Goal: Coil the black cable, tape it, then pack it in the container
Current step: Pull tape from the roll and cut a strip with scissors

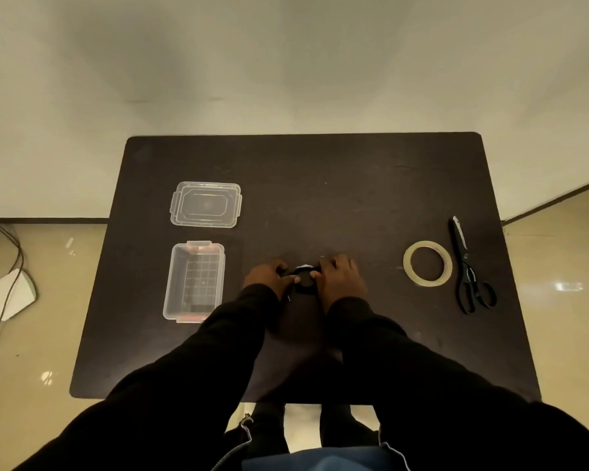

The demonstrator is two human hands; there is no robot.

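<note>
Centre frame: left hand (269,275) and right hand (340,275), each grip pinched on a side of the coiled black cable (303,279) on the table (354,185). Risk: coil springs open if either grip loosens to fetch tape roll (427,263) or scissors (470,266), both far right. Container (170,283), left, open and seemingly empty; lid (206,204) just above it.
</note>
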